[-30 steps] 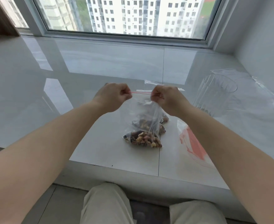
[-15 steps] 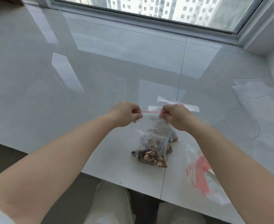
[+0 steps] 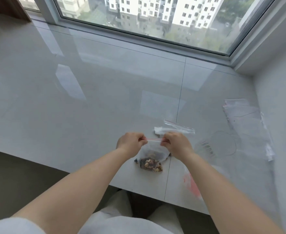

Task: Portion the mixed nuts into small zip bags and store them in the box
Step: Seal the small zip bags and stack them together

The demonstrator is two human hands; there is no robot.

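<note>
Your left hand [image 3: 130, 142] and right hand [image 3: 174, 142] still pinch the zip bag [image 3: 153, 152], now lower, toward six o'clock, likely sealing it.

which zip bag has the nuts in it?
The zip bag pinched at its red strip by the left hand and right hand. The bags lying flat beyond it look empty.
</note>
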